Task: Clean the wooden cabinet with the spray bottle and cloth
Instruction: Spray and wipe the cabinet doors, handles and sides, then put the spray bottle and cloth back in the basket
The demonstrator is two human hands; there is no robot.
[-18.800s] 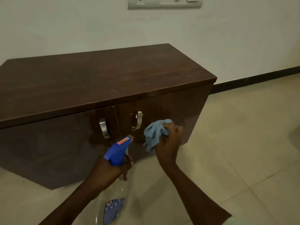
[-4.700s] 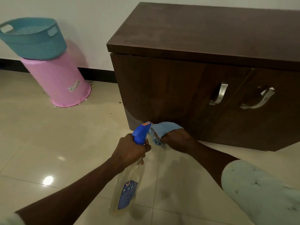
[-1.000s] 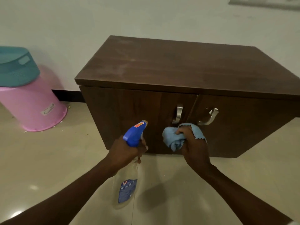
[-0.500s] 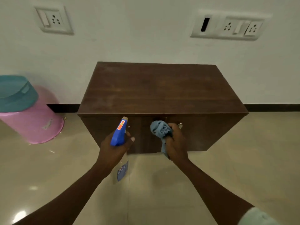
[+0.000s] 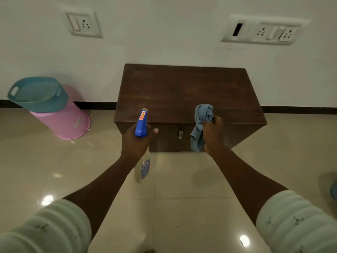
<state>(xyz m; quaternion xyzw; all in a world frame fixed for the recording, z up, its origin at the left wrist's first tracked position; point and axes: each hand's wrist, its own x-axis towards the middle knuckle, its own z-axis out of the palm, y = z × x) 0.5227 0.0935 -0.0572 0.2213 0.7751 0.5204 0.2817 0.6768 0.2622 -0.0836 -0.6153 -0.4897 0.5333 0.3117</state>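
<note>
The dark wooden cabinet [image 5: 186, 88] stands against the white wall, seen from above and in front. My left hand [image 5: 135, 143] grips a clear spray bottle [image 5: 143, 167] by its blue trigger head, nozzle pointing toward the cabinet. My right hand [image 5: 213, 136] holds a bunched light-blue cloth [image 5: 200, 123] in the air before the cabinet's front edge. Neither hand touches the cabinet. One metal door handle [image 5: 180, 134] shows between my hands.
A pink bucket [image 5: 62, 119] lies tilted on the floor at left with a teal basket [image 5: 38, 95] on it. Switch and socket plates [image 5: 262, 31] are on the wall. Glossy beige tiles cover the floor around me.
The view has risen and pulled back from the cabinet front. Both hands lifted away from the doors, with the cloth now dangling from my right hand.
</note>
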